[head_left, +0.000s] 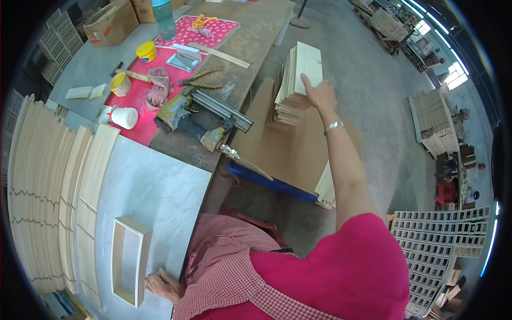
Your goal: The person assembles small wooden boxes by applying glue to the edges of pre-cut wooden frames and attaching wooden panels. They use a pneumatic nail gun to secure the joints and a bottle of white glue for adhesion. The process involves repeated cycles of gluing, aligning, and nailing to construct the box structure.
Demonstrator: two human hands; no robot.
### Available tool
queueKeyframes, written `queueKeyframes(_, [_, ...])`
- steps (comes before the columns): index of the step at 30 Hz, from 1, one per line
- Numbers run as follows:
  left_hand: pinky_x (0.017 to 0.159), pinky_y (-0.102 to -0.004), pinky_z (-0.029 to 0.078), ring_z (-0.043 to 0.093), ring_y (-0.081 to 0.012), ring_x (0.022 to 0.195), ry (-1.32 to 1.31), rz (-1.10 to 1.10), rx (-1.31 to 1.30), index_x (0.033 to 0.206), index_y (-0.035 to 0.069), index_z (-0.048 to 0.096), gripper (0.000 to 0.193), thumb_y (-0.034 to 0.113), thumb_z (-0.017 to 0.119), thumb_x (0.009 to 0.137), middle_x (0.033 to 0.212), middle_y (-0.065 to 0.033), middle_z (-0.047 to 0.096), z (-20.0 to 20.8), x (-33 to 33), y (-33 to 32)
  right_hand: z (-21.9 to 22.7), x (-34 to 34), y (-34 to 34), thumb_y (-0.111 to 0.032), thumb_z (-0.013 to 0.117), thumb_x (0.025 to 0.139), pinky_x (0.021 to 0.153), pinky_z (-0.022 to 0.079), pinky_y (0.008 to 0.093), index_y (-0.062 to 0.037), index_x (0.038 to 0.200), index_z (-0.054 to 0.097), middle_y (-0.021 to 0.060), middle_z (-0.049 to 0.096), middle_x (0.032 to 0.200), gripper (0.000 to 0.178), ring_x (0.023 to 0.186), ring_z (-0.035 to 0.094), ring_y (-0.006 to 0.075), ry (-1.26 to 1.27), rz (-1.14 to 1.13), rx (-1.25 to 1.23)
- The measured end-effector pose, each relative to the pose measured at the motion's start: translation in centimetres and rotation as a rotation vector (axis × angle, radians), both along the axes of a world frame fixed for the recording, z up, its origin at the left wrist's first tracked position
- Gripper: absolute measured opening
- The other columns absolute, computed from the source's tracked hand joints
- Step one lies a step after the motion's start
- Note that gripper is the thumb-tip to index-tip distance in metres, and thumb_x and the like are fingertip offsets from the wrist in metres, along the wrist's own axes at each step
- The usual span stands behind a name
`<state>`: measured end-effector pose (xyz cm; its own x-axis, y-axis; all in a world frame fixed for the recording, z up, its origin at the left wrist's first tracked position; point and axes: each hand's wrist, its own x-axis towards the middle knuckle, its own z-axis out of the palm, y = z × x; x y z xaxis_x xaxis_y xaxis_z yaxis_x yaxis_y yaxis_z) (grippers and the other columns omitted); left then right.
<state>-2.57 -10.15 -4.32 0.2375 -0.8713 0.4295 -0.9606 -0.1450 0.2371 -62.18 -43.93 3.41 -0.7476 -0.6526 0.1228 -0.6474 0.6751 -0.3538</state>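
Observation:
My right hand is stretched out to a tall stack of thin pale wooden boards. Its thumb lies on the face of the top board, and the fingers wrap round that board's right edge. My left hand rests on the grey marble-patterned tabletop, fingers loosely bent and holding nothing. Its fingertips are right beside the wall of a rectangular wooden frame, perhaps touching it. The frame lies with its opening upward.
Rows of wooden strips line the table's left side. Beyond lie a nail gun, pliers, a white glue bottle, a rag and yellow tubs. More boards stand on the brown cardboard at right.

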Motion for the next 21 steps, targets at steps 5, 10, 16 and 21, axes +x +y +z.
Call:
queueKeyframes(5, [0.081, -0.0470, 0.037, 0.050, -0.0335, 0.082, -0.053, -0.100, -0.024, 0.078, 0.003, 0.056, 0.021, 0.013, 0.062, 0.096, 0.078, -0.0116, 0.054, 0.2, 0.6, 0.7, 1.6, -0.8, -3.6, -0.073, 0.070, 0.076, 0.095, 0.055, 0.0450, 0.0073, 0.132, 0.059, 0.0264, 0.063, 0.133, 0.098, 0.122, 0.064, 0.0383, -0.135, 0.175, 0.317])
queueKeyframes(10, [0.082, -0.0476, 0.037, 0.051, -0.0339, 0.084, 0.024, -0.156, -0.121, 0.080, 0.003, 0.057, 0.015, 0.009, 0.061, 0.093, 0.083, -0.0119, 0.057, 2.3, -0.6, 0.3, 1.6, -1.5, -3.7, -0.066, 0.077, 0.074, 0.095, 0.056, 0.0441, 0.0080, 0.135, 0.055, 0.0237, 0.066, 0.127, 0.098, 0.115, 0.067, 0.0377, 0.131, 0.108, 0.183])
queueKeyframes(16, [0.093, -0.0498, 0.042, 0.058, -0.0378, 0.101, 0.148, -0.204, -0.230, 0.100, 0.002, 0.065, 0.012, 0.006, 0.065, 0.089, 0.105, -0.0177, 0.065, 6.0, -1.5, 0.2, 4.4, 5.3, -1.7, -0.054, 0.082, 0.077, 0.089, 0.054, 0.0437, -0.0003, 0.135, 0.056, 0.0150, 0.070, 0.105, 0.083, 0.102, 0.067, 0.0380, 0.460, 0.199, -0.332])
queueKeyframes(21, [0.110, -0.0434, 0.044, 0.058, -0.0337, 0.129, 1.192, -0.164, -0.079, 0.140, -0.005, 0.053, 0.046, 0.020, 0.060, 0.102, 0.140, -0.0206, 0.059, 13.4, -2.9, -3.3, 8.4, 21.6, 4.3, -0.021, 0.076, 0.087, 0.074, 0.049, 0.0432, -0.0086, 0.117, 0.070, 0.0072, 0.068, 0.096, 0.033, 0.088, 0.064, 0.0343, 0.417, 1.180, -0.739])
